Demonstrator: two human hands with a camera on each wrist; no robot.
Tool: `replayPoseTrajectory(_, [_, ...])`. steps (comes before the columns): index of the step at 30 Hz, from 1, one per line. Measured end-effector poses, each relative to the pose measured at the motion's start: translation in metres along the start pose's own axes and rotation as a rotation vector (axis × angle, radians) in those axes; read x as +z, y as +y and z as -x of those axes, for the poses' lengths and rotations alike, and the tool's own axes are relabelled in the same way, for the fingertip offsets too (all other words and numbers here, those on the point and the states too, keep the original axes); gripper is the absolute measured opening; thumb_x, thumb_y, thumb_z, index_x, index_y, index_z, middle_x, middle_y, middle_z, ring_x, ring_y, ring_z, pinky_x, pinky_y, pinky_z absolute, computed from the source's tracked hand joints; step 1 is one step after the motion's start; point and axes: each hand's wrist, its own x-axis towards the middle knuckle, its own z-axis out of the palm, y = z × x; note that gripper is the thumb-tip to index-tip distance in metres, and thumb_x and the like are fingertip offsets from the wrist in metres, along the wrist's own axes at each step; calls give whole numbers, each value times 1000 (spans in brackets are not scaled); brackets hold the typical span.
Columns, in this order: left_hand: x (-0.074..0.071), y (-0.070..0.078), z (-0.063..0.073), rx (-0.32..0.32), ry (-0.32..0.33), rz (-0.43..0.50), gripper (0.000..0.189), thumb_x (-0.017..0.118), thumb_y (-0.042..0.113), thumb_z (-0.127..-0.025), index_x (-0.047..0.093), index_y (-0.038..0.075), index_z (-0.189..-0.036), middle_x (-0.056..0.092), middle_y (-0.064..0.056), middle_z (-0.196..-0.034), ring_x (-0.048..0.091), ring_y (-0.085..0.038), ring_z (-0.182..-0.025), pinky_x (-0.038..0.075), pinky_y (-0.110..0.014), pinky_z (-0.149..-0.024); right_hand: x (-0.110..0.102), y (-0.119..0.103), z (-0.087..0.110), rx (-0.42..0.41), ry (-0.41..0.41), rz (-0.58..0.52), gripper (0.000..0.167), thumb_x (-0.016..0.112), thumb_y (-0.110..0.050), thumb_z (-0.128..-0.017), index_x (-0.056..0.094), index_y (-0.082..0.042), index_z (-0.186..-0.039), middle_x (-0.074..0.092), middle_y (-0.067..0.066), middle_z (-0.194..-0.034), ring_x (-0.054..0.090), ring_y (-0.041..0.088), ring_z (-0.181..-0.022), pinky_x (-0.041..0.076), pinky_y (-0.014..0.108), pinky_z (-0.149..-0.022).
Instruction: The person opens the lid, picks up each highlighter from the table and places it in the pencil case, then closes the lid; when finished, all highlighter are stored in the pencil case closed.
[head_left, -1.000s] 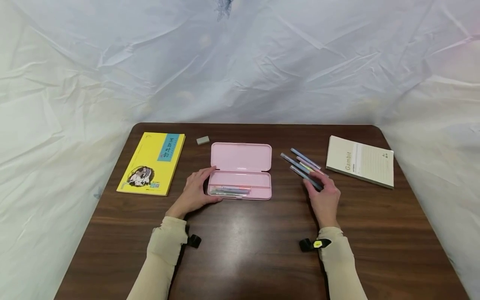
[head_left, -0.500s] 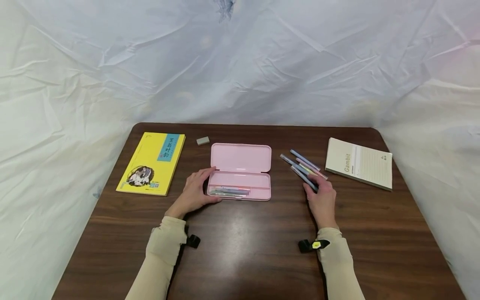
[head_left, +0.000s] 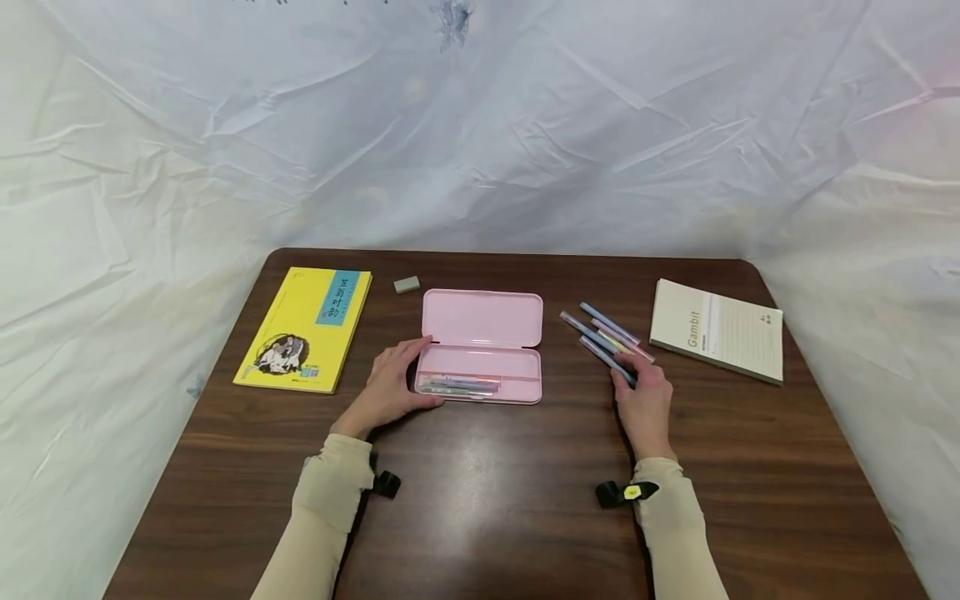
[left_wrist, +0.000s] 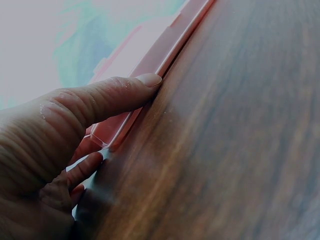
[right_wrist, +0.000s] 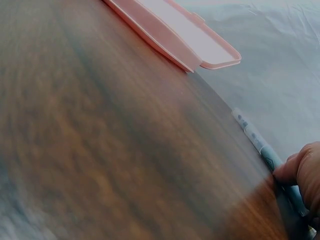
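A pink pencil case (head_left: 480, 350) lies open in the middle of the brown table (head_left: 487, 500), with several pens (head_left: 457, 383) inside its tray. My left hand (head_left: 390, 385) holds the case's left end, thumb (left_wrist: 100, 100) along the front edge of the case (left_wrist: 150, 65). Right of the case lie several loose pens (head_left: 609, 327). My right hand (head_left: 641, 398) pinches the near end of a blue-grey pen (head_left: 603, 357) that lies on the table. In the right wrist view my fingertips (right_wrist: 300, 167) touch that pen (right_wrist: 257, 140), and the case (right_wrist: 175, 35) is farther off.
A yellow book (head_left: 307, 327) lies at the left and a small grey eraser (head_left: 406, 284) behind the case. A cream notebook (head_left: 716, 329) sits at the right. A crumpled white sheet surrounds the table.
My right hand has shifted slightly left along the pen's near end. My left hand and the case have not moved.
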Motion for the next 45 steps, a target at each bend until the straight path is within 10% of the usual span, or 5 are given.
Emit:
replayPoseTrajectory(12, [0, -3, 1, 3, 6, -10, 103, 92, 45, -80, 38, 25, -164, 44, -9, -160, 34, -37, -143, 22, -65, -120, 5, -3, 1, -68, 52, -65, 22, 77, 3, -92, 75, 0, -113, 72, 26, -116, 64, 47, -112, 47, 57, -96])
replayPoseTrajectory(21, [1, -4, 3, -3, 6, -13, 104, 93, 44, -79, 37, 25, -165, 44, -8, -161, 34, -36, -144, 21, -65, -121, 25, -22, 8, -239, 65, -150, 24, 80, 6, -89, 77, 0, -111, 74, 20, -107, 68, 35, -102, 45, 21, -88])
replayPoseTrajectory(45, [2, -2, -1, 5, 1, -18, 104, 93, 43, -79, 38, 24, -164, 45, -8, -160, 37, -34, -141, 20, -61, -122, 94, -93, 35, -468, -63, -266, 29, 84, 5, -84, 75, -1, -111, 77, 15, -103, 65, 35, -93, 45, 53, -91])
